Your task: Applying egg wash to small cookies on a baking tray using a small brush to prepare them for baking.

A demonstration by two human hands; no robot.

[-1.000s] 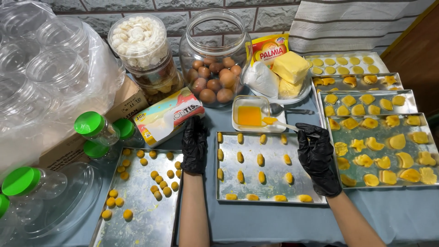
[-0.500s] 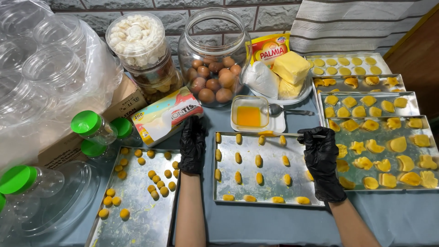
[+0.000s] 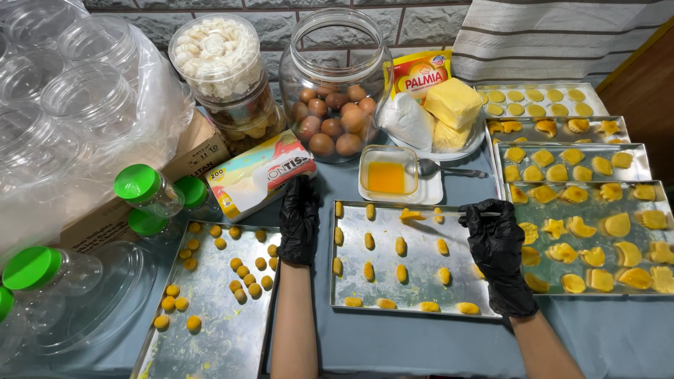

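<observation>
Moved: right hand [image 3: 497,242] has lifted to the middle tray's [image 3: 411,295] far right corner since a moment ago, pinching a thin brush [image 3: 449,226].
Left hand [image 3: 299,219]: black glove, fingers together, flat on the blue surface [image 3: 421,344] beside that tray's left rim.
Dough pieces [image 3: 401,245]: about fifteen yellow ovals in rows on the shiny metal middle tray.
Egg wash dish [image 3: 387,177]: one clear square dish, just beyond the tray.
Jars [image 3: 335,84]: two rounded clear ones farther back.

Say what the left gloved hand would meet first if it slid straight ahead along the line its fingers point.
The left hand lies flat beside the middle baking tray, fingers pointing away from the person. Straight ahead, it would probably first meet the tissue pack, almost at its fingertips; the glass egg jar stands behind. Depth is uncertain.
</observation>
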